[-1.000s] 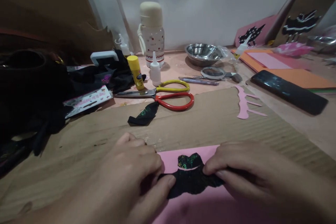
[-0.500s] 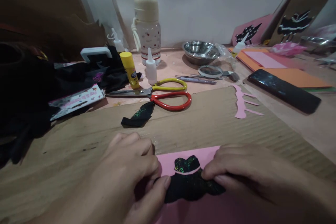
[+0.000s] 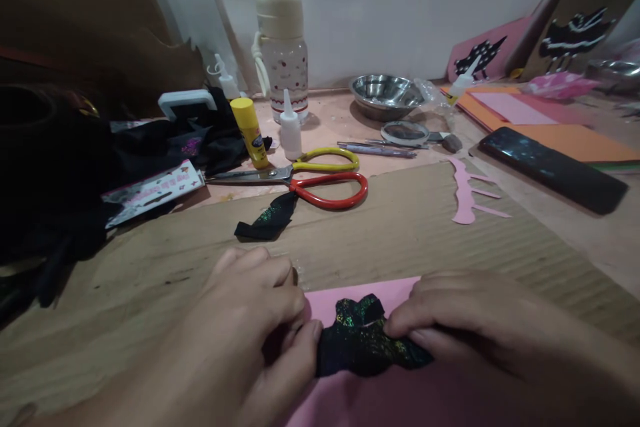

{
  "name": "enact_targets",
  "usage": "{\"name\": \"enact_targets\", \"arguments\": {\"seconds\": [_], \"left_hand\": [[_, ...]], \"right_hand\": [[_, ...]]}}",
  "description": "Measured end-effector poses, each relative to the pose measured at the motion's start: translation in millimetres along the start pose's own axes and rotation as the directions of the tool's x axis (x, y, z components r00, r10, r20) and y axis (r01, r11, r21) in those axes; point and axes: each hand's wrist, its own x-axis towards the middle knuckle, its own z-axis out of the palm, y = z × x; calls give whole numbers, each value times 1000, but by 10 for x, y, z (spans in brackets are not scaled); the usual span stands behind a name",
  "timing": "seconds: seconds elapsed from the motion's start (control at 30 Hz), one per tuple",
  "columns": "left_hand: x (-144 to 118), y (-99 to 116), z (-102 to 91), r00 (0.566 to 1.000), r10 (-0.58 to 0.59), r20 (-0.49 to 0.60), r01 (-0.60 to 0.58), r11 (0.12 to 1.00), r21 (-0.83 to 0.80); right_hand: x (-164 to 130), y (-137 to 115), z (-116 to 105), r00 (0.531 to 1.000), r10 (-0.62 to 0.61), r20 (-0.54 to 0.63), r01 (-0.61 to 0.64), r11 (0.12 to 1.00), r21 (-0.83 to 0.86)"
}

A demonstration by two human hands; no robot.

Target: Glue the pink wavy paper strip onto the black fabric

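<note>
A large black piece with a wavy near edge and a glittering surface lies on a pink sheet. The left hand pinches its left end between thumb and curled forefinger; the right hand pinches its right end, forefinger on the far side. Close against its far edge, toward the pink sheet's far edge, sits a small black piece. The pink sheet rests on corrugated cardboard. By the cardboard's far edge, scissors with one yellow and one red handle lie with blades pointing left, a black strip just beside the red handle. Near the cardboard's far right corner lies a pink cut-out. Beyond, on the bench, stand a yellow glue stick, tilted, and an upright white nozzle bottle. A steel bowl sits by the bench's far edge, and a dark oblong object lies right of the cut-out.
</note>
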Motion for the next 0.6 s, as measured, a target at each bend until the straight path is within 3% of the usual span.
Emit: {"name": "enact_targets", "arguments": {"seconds": [0.6], "left_hand": [[-3, 1, 22, 1000, 1, -16, -1, 1000, 13]], "right_hand": [[-16, 25, 53, 996, 4, -95, 1, 998, 56]]}}
